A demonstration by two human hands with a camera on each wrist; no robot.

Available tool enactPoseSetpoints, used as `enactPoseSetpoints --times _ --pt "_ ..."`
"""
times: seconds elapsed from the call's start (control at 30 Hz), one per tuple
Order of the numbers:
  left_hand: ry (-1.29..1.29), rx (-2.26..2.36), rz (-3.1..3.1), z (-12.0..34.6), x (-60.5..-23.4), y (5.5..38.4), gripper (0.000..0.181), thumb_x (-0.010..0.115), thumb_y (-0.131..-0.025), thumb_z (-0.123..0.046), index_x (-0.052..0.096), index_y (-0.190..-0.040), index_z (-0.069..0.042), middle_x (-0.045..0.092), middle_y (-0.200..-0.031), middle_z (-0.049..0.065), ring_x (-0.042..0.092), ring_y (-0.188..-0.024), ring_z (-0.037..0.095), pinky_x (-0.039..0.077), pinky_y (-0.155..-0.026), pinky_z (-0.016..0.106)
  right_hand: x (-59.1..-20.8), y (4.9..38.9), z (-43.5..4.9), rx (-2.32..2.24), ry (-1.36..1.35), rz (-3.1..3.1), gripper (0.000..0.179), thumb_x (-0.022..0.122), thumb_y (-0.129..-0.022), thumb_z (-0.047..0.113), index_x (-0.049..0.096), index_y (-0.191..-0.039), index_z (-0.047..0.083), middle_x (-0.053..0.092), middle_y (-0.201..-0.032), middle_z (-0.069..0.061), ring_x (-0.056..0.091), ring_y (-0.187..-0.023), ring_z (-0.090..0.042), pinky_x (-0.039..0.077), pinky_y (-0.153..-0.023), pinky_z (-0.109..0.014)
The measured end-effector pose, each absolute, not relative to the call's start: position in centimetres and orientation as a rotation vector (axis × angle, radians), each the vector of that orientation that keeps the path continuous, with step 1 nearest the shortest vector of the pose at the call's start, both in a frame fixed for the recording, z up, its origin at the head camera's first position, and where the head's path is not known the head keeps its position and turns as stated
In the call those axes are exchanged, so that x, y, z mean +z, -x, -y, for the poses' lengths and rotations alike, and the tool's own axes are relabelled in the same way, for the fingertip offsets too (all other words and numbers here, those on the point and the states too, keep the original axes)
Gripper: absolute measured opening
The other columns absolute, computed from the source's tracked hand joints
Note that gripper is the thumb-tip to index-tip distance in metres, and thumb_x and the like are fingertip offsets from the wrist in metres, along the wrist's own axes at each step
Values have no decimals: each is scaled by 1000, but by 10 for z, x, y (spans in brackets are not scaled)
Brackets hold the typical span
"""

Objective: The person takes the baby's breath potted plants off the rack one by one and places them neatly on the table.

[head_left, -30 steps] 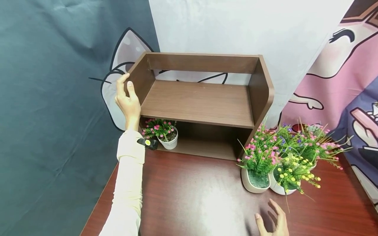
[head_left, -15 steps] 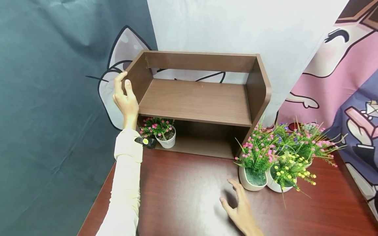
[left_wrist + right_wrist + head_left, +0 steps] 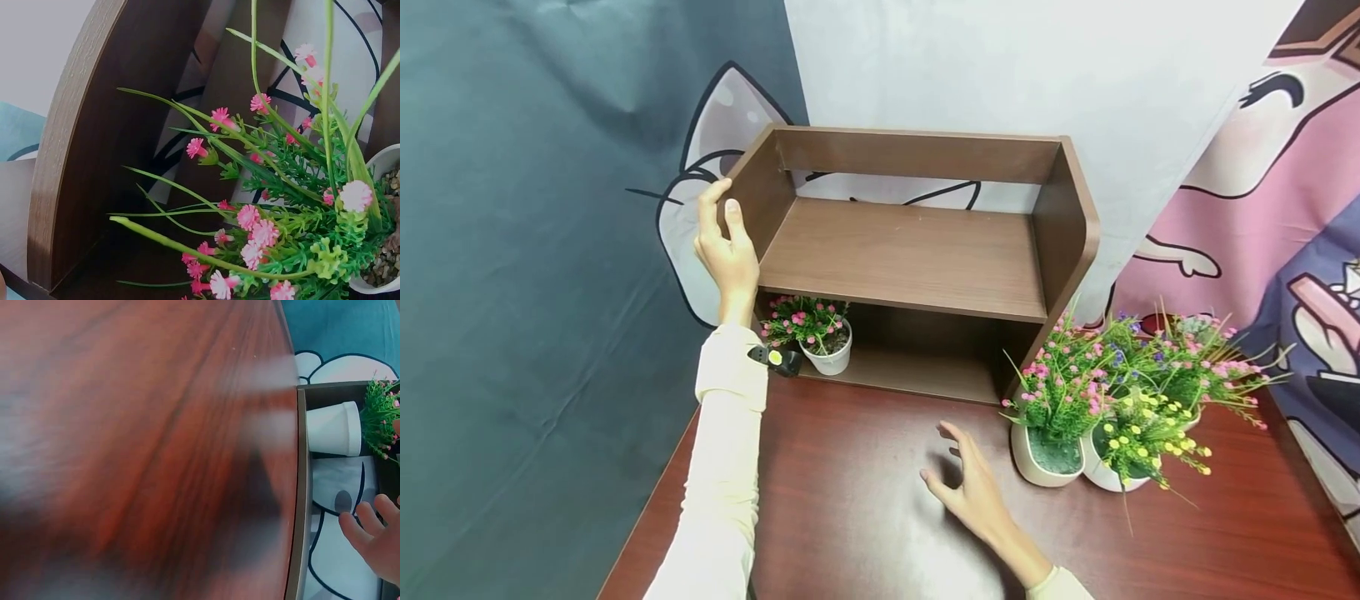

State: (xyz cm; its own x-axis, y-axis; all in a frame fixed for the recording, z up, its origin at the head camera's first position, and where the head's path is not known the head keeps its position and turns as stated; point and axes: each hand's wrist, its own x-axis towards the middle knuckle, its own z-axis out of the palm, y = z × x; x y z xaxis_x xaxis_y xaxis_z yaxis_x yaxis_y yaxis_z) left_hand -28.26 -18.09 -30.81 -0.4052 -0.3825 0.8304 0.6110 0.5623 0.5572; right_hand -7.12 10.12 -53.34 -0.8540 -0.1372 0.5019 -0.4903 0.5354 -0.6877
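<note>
My left hand (image 3: 727, 250) grips the left side panel of a brown two-tier wooden shelf (image 3: 902, 254), thumb toward the inner side. Below that wrist, a white pot with pink flowers (image 3: 829, 360) stands at the left end of the lower tier; in the left wrist view its pink blooms (image 3: 262, 234) fill the middle. My right hand (image 3: 973, 492) is above the red-brown table, fingers spread and holding nothing, in front of the shelf. In the right wrist view the right hand's fingers (image 3: 375, 534) show at the right edge, apart from the white pot (image 3: 334, 429).
Right of the shelf stand several potted plants: one with pink flowers (image 3: 1048, 454), one with yellow flowers (image 3: 1116, 467), and others behind. The table (image 3: 850, 483) runs in front of the shelf. Printed cloth (image 3: 587, 250) hangs at the left and behind.
My right hand has come in from the lower right and moved left and forward over the table. The left hand stays on the shelf panel; the plants have not moved.
</note>
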Motion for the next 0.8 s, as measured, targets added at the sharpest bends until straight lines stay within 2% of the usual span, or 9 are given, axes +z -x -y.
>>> enactPoseSetpoints --times 0.2,0.33,0.57,0.8 --pt "209 -1092 1670 179 -307 283 21 47 -86 -10 57 -104 -4 58 -108 -5 52 -89 9 34 -82 24 -533 92 -85 1300 -517 2390 82 71 -63 20 27 -131 8 46 -118 -2 47 -103 -22 42 -78 -37" --pt "212 -1098 1664 178 -308 282 21 48 -86 -9 57 -104 -4 58 -108 -4 52 -89 9 35 -82 24 -534 104 -69 1368 -480 2393 90 74 -61 27 22 -132 10 45 -120 -4 45 -105 -22 42 -78 -37" --pt "210 -1103 1680 178 -309 282 21 48 -86 -10 57 -105 -4 58 -108 -4 52 -89 9 35 -82 25 -538 124 -29 1538 -274 2286 87 74 -61 35 27 -130 14 44 -120 -4 45 -105 -24 41 -78 -40" --pt "203 -1103 1687 181 -309 280 22 48 -86 -10 57 -106 -5 57 -109 -6 51 -89 9 35 -82 25 -541 147 3 1638 -165 2234 88 73 -62 36 23 -131 15 43 -119 -3 45 -105 -23 40 -78 -41"
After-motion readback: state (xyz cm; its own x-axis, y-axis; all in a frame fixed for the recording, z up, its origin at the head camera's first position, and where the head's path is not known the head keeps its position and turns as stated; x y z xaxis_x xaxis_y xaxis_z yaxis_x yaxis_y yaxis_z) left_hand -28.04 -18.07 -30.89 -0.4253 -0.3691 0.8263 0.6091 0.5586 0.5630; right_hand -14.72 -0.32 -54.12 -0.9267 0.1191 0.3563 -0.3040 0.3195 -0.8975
